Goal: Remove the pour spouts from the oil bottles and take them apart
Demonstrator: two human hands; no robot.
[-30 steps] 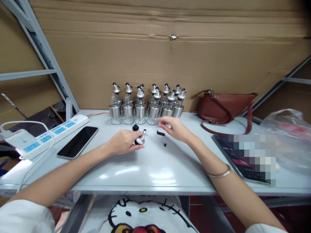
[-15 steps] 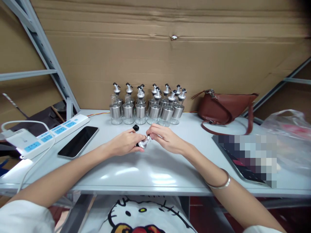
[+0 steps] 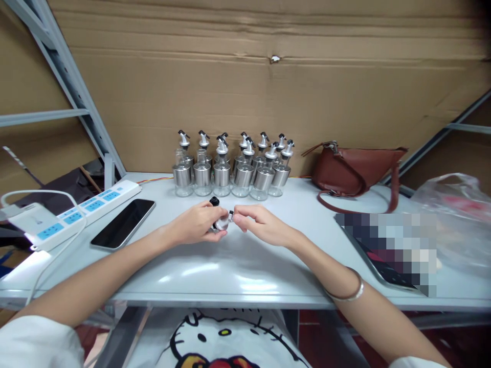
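My left hand (image 3: 198,223) is closed around a silver and black bottle pourer (image 3: 222,224), low over the table. My right hand (image 3: 263,223) has its thumb and fingers pinched at the pourer's narrow spout end, where a small dark part shows. The fingers hide much of the pourer. Just beyond my left fingertips is a small black stopper-like piece (image 3: 214,201). Behind the hands, several glass bottles (image 3: 222,176) with steel sleeves stand upright in rows. Most carry pourers like this one; two front-left bottles (image 3: 202,176) have bare necks.
A phone (image 3: 123,224) and a white power strip (image 3: 95,204) with a cable lie at the left. To the right are a brown bag (image 3: 355,171), a partly pixelated flat item (image 3: 383,250) and a clear plastic bag (image 3: 456,220). Cardboard (image 3: 192,92) backs the table.
My right fingers have shifted slightly down and right along the pourer's spout end. My left hand has turned the pourer a little. The bottles have not moved.
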